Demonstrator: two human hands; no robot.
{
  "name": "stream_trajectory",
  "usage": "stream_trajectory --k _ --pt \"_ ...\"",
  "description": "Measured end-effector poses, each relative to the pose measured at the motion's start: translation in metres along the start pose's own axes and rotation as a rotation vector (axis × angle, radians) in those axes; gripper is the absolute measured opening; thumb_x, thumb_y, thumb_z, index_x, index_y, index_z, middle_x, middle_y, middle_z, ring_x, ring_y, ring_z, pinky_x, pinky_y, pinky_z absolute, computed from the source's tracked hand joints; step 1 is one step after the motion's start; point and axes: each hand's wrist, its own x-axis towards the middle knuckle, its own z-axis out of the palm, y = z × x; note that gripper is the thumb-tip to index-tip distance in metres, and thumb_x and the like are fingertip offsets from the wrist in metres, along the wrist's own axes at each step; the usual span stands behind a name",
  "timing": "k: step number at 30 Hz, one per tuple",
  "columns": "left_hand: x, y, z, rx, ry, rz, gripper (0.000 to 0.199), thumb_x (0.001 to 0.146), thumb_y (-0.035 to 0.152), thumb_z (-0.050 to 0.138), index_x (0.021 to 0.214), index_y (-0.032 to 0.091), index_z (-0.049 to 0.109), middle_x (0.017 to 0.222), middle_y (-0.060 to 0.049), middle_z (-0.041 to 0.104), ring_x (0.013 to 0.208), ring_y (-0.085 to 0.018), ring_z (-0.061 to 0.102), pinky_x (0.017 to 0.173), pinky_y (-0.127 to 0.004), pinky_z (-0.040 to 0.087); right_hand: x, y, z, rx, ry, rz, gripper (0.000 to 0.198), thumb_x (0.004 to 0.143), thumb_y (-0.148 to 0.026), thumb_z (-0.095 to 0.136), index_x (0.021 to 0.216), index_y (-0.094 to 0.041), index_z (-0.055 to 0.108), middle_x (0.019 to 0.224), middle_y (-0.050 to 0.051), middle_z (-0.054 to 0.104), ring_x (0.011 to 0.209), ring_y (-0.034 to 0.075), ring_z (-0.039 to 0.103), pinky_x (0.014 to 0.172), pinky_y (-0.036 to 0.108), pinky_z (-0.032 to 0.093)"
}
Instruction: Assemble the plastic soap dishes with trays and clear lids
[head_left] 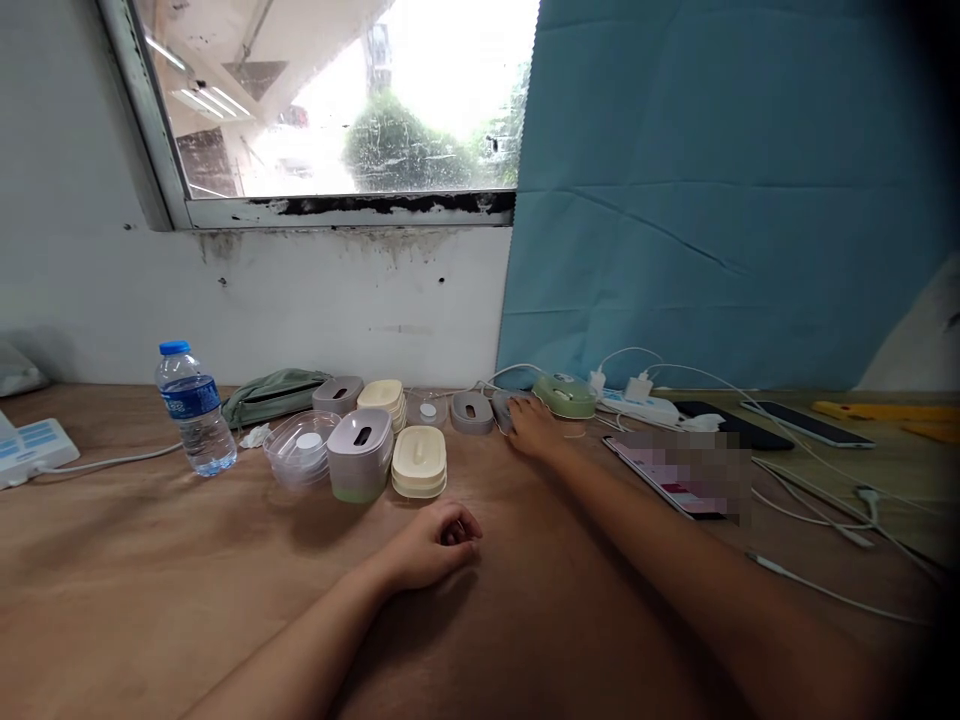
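Note:
My right hand (pixel 535 428) reaches to the back of the table, fingers bent over a small grey lid-like piece (pixel 504 410) that they partly hide. Left of it is a similar grey lid (pixel 472 411) with a dark oval slot. To its right sits a green rounded box (pixel 566 396). My left hand (pixel 436 546) rests on the tabletop, loosely curled, with a gap between thumb and fingers and nothing seen in it. Nearest to it are stacked cream lids (pixel 419 462) and a pale lilac container (pixel 361 455) with a slotted top and greenish base.
Clear round tubs (pixel 301 447), another cream stack (pixel 381 396) and a water bottle (pixel 196 410) stand left, before a green pouch (pixel 274 396). A phone (pixel 667 475), white cables (pixel 814 508) and a power strip (pixel 641 406) lie right. The wall and window are behind.

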Motion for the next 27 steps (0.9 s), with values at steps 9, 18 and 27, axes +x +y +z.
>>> stream_trajectory --k 9,18,27 --pt "-0.004 0.009 -0.005 0.327 0.215 0.245 0.019 0.073 0.006 0.044 0.083 0.018 0.055 0.088 -0.004 0.053 0.084 -0.015 0.05 0.077 -0.025 0.041 0.012 -0.063 0.011 0.07 0.042 -0.12 0.03 0.087 -0.021 0.042 0.115 -0.014 0.048 0.118 0.011 0.052 0.108 0.022 0.046 0.09 0.039 0.035" --pt "0.003 -0.015 -0.029 0.403 0.438 0.213 0.022 0.072 0.005 0.045 0.087 0.018 0.054 0.095 -0.007 0.052 0.093 -0.019 0.049 0.086 -0.031 0.039 0.004 -0.061 0.004 0.235 0.148 -0.049 0.026 0.086 -0.019 0.042 0.108 -0.014 0.054 0.102 0.011 0.062 0.099 0.022 0.053 0.085 0.036 0.04" --pt "0.006 -0.023 -0.032 0.415 0.417 0.182 0.024 0.075 0.004 0.04 0.091 0.017 0.053 0.093 -0.007 0.057 0.091 -0.019 0.051 0.084 -0.032 0.04 -0.098 -0.028 -0.027 0.505 0.292 -0.175 0.028 0.084 -0.03 0.046 0.108 -0.019 0.054 0.104 0.007 0.062 0.1 0.021 0.054 0.089 0.037 0.042"
